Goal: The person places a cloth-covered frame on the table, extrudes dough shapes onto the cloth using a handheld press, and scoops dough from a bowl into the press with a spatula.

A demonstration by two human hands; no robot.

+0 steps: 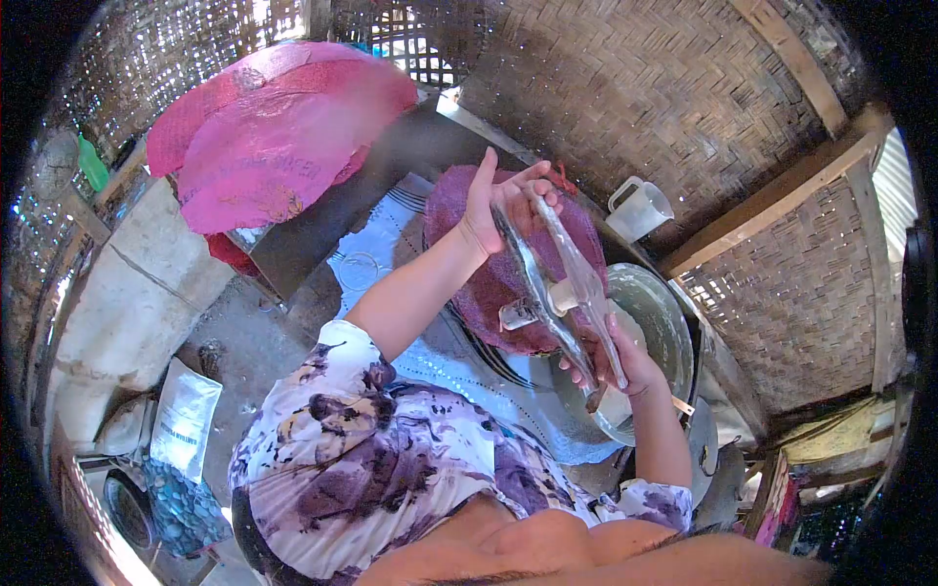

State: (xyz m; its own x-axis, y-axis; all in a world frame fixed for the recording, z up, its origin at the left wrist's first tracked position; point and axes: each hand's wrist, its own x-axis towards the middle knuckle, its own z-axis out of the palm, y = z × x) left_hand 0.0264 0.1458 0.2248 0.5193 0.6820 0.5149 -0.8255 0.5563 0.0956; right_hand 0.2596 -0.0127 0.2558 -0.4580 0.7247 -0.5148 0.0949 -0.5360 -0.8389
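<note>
A long two-bar hand tool (pixel 533 269) is held up in front of me, with a pale cylinder between its bars and a short tube sticking out to the left. I cannot make out its exact kind. My left hand (pixel 508 210) supports the upper ends, thumb raised and fingers behind the bars. Around the lower ends, my right hand (pixel 630 361) has its fingers curled. Behind the tool lies a round purple-red sheet or sack (pixel 459 210). A large basin (pixel 674 317) with whitish contents stands beside my right hand.
A white plastic jug (pixel 642 211) is by the woven wall (pixel 635 98). Pink sacks (pixel 274 146) cover something at the upper left. A light-blue cloth (pixel 376 259) lies below the purple-red sheet. At the lower left are a white packet (pixel 186 420) and a dark round pan (pixel 129 508).
</note>
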